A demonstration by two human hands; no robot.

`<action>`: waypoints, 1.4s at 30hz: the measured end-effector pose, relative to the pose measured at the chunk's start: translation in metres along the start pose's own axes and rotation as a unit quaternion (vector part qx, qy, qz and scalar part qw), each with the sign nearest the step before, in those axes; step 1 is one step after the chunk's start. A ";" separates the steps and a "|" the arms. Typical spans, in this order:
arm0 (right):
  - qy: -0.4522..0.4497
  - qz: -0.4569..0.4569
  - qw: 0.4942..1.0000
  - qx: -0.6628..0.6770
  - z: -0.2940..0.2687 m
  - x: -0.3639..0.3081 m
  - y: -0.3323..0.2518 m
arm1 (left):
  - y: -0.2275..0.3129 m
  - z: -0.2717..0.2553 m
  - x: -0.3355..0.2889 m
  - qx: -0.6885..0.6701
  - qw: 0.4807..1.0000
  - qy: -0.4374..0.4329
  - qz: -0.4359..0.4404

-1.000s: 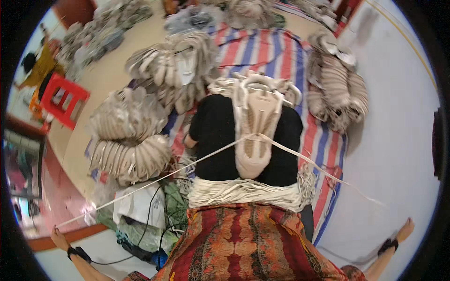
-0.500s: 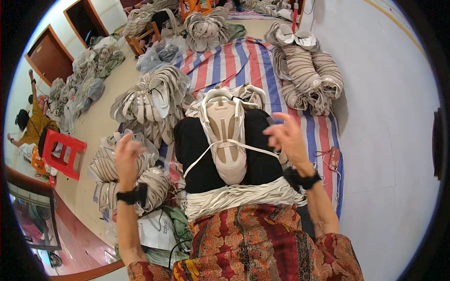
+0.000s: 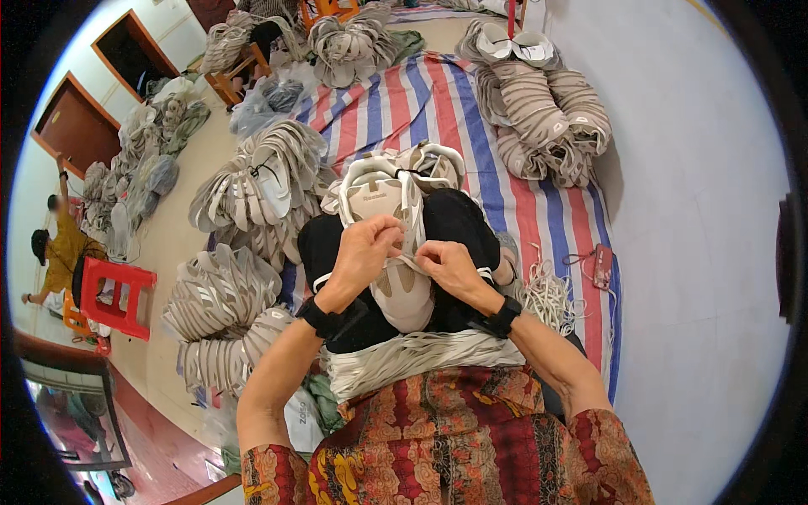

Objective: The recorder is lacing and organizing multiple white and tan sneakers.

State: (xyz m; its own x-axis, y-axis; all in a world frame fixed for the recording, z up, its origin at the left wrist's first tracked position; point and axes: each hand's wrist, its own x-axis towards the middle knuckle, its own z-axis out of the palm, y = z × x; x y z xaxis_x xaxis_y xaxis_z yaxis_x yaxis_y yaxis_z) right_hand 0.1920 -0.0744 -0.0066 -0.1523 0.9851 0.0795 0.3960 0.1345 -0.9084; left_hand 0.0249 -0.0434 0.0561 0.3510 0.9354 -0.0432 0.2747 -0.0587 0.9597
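Left hand [image 3: 364, 252] and right hand [image 3: 446, 268] pinch the thin lace [image 3: 410, 244] on the beige shoe upper [image 3: 389, 244] (light, floppy, probably best held by its edges).

Both hands have come in from wide apart: a second ago they were stretched out pulling the white cord taut, then raised and open. Now the left hand [image 3: 366, 250] and right hand [image 3: 450, 268] meet on the pale shoe upper [image 3: 396, 244], fingers [image 3: 394, 229] pinching at its middle.
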 end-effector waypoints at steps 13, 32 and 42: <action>-0.019 0.011 0.999 -0.023 0.002 0.007 0.000 | 0.007 0.002 0.016 0.283 0.952 -0.070 0.092; -0.015 0.000 1.000 0.015 0.004 -0.002 -0.009 | -0.004 -0.006 0.017 0.364 0.901 -0.143 0.188; -0.019 -0.035 0.999 -0.024 0.011 0.003 0.001 | -0.004 -0.015 0.018 0.269 0.942 -0.177 0.096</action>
State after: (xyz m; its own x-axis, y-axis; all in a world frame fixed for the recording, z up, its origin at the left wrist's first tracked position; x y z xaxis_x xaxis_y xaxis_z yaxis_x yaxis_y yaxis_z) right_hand 0.1823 -0.0726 -0.0121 -0.2153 0.9685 0.1251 0.4266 0.2085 -0.8801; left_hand 0.0165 -0.0208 0.0559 0.6911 0.7199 -0.0646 0.5556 -0.4720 0.6845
